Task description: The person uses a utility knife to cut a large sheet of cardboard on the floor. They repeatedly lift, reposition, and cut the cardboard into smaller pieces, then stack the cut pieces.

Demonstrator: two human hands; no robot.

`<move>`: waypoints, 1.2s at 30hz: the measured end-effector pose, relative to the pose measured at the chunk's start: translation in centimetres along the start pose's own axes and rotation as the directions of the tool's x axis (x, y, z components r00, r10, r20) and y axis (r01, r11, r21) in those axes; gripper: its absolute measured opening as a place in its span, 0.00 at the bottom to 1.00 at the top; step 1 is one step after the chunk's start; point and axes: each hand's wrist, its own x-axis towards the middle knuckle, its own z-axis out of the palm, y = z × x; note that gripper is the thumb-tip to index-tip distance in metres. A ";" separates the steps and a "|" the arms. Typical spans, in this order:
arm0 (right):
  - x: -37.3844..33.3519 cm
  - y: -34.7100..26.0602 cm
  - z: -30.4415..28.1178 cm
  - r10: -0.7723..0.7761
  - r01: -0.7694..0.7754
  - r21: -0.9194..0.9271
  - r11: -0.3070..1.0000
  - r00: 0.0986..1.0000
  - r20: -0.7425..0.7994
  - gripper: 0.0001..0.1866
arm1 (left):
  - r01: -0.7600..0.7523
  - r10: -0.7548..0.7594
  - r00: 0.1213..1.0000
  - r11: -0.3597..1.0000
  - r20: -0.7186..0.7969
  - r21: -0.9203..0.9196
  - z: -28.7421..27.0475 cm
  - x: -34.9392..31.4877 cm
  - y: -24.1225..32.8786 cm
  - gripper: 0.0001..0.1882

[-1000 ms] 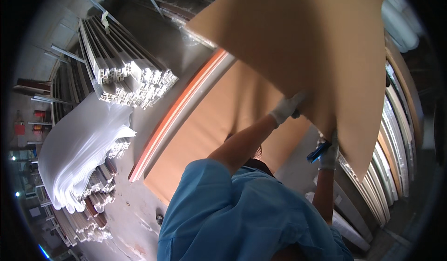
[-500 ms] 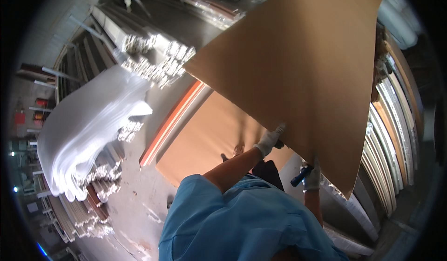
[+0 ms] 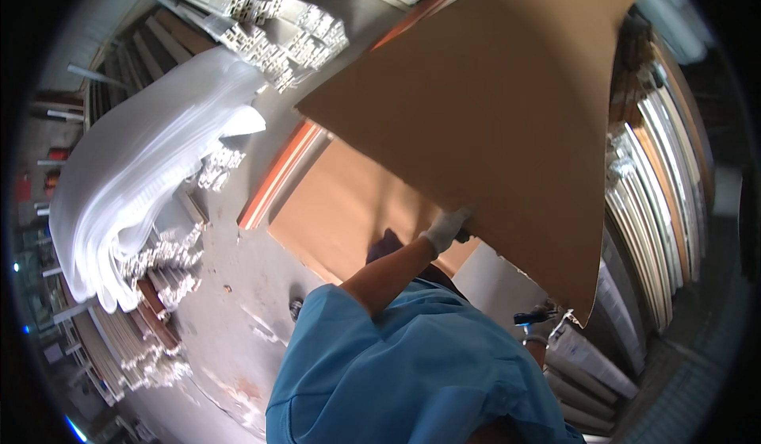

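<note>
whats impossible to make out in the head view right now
In the head view:
Raised brown sheet: far end cut off by the top edge.
Lower brown sheet: partly hidden by the raised one and the left forearm.
Right hand: grip too blurred and small to read.
Dark tool there: kind unclear, blurred.

Large brown sheet [image 3: 476, 135], raised, dark tool [image 3: 528, 317] near corner
</note>
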 end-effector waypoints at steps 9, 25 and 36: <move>-6.6 4.9 -9.7 0.026 -0.019 -0.321 0.947 0.999 0.020 0.17 | 0.175 -0.177 0.984 0.972 0.000 -0.158 -11.0 -9.1 -8.0 0.12; -16.0 22.0 -25.4 0.191 -0.231 -0.244 0.942 0.965 -0.179 0.11 | 0.268 -0.277 0.856 0.960 -0.438 -0.083 -24.8 -20.1 -23.1 0.13; -18.3 39.1 -35.6 0.286 -0.365 -0.193 0.911 0.895 -0.342 0.11 | 0.101 -0.312 0.681 0.936 -0.663 -0.337 -41.5 -20.3 -37.1 0.12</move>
